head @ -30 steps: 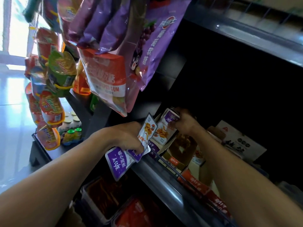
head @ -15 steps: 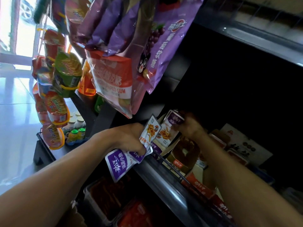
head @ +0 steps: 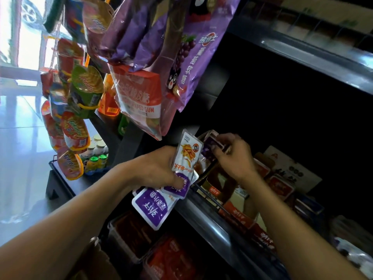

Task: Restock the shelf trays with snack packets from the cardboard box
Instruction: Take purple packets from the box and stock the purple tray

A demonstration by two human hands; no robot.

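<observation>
Compared with a second ago, the right hand has drawn back a little from the tray on the shelf. The upright white-and-purple packet it was seating there no longer shows whole. Now its fingers curl round a purple packet at the tray's top edge; the frame is blurred, so whether that packet is going in or being straightened, I cannot tell.

The left hand has barely moved. It grips a fan of packets: one white one with an orange picture stands up from the fist, and the purple-labelled ones hang below it, just in front of the shelf lip.

Judgement: one packet is about placed, and the bundle in the left hand is the stock for the next placements. The cardboard box shows only as a brown corner at the bottom edge. Lower trays of red packets sit beneath the shelf. Hanging snack bags crowd the space above both hands.
</observation>
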